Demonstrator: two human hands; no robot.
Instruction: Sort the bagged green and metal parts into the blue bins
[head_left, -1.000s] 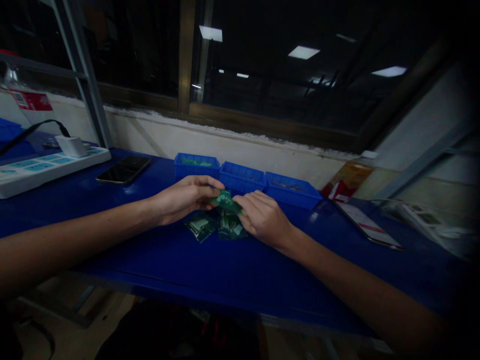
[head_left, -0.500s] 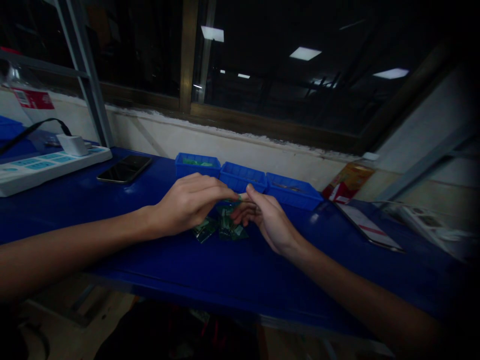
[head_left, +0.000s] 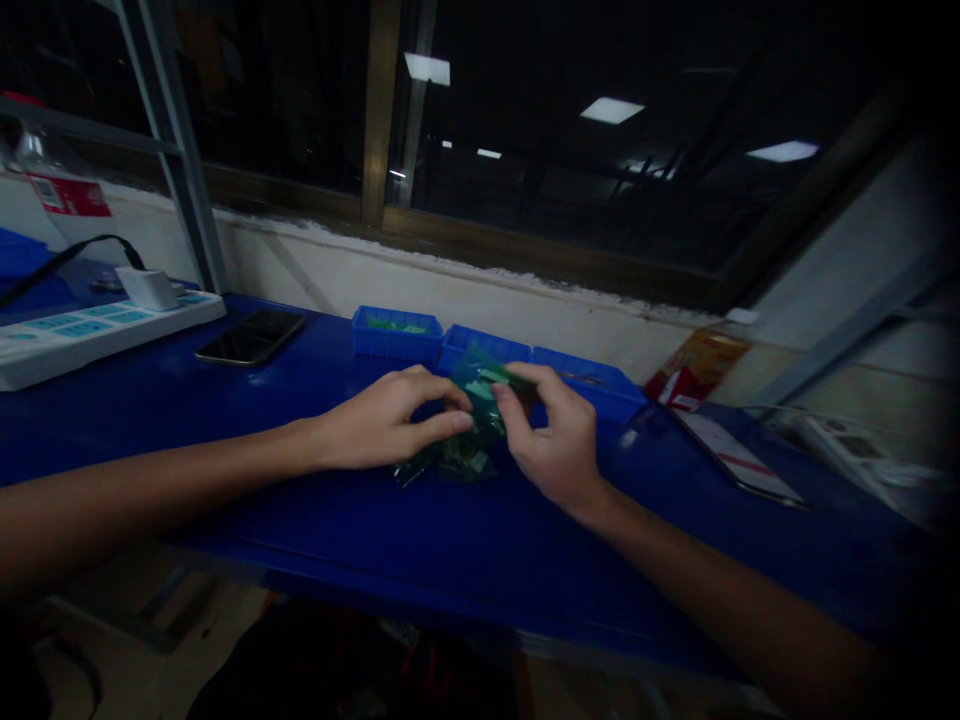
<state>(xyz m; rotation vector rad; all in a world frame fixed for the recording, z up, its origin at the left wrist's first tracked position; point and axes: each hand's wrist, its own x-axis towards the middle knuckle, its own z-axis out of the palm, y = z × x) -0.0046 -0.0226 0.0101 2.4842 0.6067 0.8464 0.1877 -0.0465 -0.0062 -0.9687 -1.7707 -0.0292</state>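
Note:
A translucent green plastic bag [head_left: 478, 378] with pale print is held up between my hands, above the blue table [head_left: 420, 545]. My left hand [head_left: 401, 420] has its thumb and fingers closed on the bag's lower left edge. On the other side, my right hand [head_left: 556, 440] pinches the bag between thumb and forefinger. Beneath them lie more green bags [head_left: 466, 464] on the table, partly covered by my hands. What is inside the bags is too dark to make out.
Three blue bins line the wall: the left bin [head_left: 397, 345] holds green pieces, the middle bin [head_left: 465, 342] is partly hidden, and the right bin [head_left: 600, 398] holds thin items. A phone [head_left: 251, 337] and power strip [head_left: 105, 330] lie left; another phone [head_left: 739, 455] and a bottle [head_left: 705, 362] stand right.
A green bag now shows raised between my hands. My right hand has turned and its fingers have closed on the bag; my left thumb and fingers have come round to its edge.

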